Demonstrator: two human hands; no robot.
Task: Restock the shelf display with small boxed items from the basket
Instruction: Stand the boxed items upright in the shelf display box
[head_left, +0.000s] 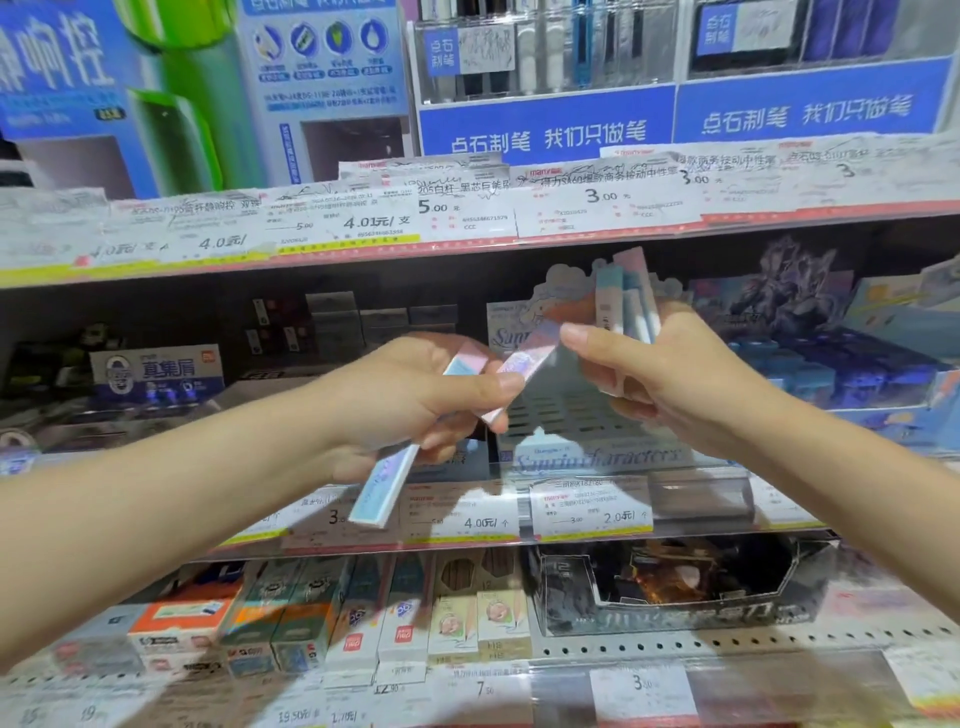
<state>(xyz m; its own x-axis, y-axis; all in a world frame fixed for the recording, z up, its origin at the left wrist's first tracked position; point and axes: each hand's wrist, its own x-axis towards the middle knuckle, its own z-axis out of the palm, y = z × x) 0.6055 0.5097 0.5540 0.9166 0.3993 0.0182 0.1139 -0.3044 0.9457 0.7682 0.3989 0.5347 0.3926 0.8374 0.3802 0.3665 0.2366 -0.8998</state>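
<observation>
My left hand (415, 395) grips long pastel pink-and-blue boxes; one box (382, 486) sticks out downward below the fist, another (522, 371) angles up toward my right hand. My right hand (660, 374) holds a bunch of several similar slim boxes (621, 296) upright, its thumb touching the upper end of the angled box. Both hands hover in front of the middle shelf, just above a light-blue display tray (592, 457) with a slotted bottom and cartoon lettering. The basket is out of view.
Price-tag strips (467, 218) run along each shelf edge. A blue display carton (857, 374) stands right of the tray, an eraser display (156, 371) to the left. The lower shelf holds pencil boxes (363, 623) and a dark open carton (675, 587). Pen racks fill the top shelf.
</observation>
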